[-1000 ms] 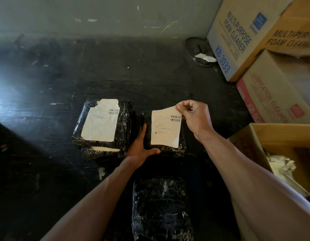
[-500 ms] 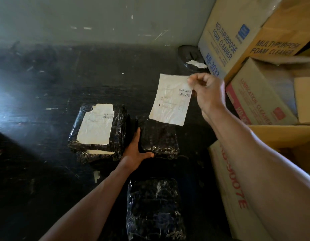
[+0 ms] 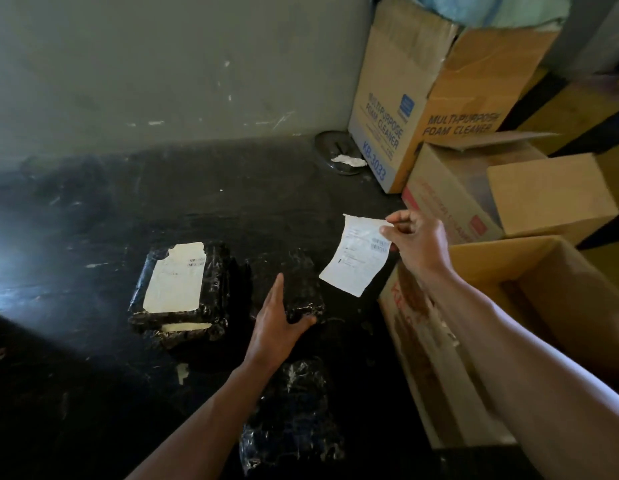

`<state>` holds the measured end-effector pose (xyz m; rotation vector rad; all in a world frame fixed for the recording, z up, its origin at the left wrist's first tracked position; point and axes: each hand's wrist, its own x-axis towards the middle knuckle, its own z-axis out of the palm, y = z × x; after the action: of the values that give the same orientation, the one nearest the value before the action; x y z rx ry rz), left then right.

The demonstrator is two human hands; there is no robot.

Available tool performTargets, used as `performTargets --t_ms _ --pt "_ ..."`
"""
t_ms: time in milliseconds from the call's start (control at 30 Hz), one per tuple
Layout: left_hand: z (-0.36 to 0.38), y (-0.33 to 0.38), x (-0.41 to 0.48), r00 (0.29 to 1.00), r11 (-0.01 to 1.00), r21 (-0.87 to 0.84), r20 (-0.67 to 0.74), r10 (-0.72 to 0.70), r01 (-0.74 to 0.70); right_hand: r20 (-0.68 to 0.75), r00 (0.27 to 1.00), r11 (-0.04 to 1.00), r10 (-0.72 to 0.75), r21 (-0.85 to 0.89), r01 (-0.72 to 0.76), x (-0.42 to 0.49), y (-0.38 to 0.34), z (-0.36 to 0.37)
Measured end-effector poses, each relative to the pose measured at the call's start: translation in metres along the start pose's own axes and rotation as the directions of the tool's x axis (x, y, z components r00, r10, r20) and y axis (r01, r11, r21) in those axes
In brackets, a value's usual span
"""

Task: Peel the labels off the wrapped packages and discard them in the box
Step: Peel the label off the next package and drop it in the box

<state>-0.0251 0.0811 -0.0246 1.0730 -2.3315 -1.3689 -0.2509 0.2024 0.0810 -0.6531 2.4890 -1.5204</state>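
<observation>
Three black-wrapped packages lie on the dark floor. The left package [image 3: 221, 271] carries a white label [image 3: 176, 277] on top and sits on another wrapped bundle. The middle package [image 3: 297, 282] shows no label; my left hand [image 3: 275, 322] grips its near left corner. A third package [image 3: 294, 414] lies nearest me, unlabelled. My right hand [image 3: 413, 242] pinches a peeled white label [image 3: 358, 258] by its top right corner, hanging in the air just left of the open cardboard box [image 3: 550, 268].
Stacked cartons marked foam cleaner [image 3: 391, 109] and a red-printed carton [image 3: 450, 199] stand at the back right against the grey wall. A round dark dish [image 3: 336, 150] with a paper scrap lies beside them. A paper scrap [image 3: 182, 370] lies on the floor.
My right hand pulled the label off the middle package, raised it, then carried it right and lower toward the open box. My left hand stayed on the middle package.
</observation>
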Motion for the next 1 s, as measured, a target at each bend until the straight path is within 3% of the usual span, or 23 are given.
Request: performTargets --t_ms 267,433,667,1000 --pt "0.086 0.111 -0.044 0.946 0.958 0.090 0.204 0.250 -0.273 -0.244 0.968 0.988 0.066 -0.123 -0.098 -0.036 0.047 -0.142" --pt "0.137 0.149 -0.073 0.844 0.820 0.273 0.359 0.398 -0.503 -0.324 0.939 0.968 0.117 -0.173 -0.181 -0.063 0.078 -0.187" --pt "0.152 0.141 -0.083 0.833 0.710 0.441 0.351 0.426 -0.549 -0.245 0.947 0.949 0.206 -0.186 -0.255 -0.095 0.106 -0.193" --pt "0.154 0.137 -0.080 0.832 0.704 0.446 0.347 0.433 -0.553 -0.182 0.960 0.948 0.212 -0.198 -0.247 -0.118 0.113 -0.194"
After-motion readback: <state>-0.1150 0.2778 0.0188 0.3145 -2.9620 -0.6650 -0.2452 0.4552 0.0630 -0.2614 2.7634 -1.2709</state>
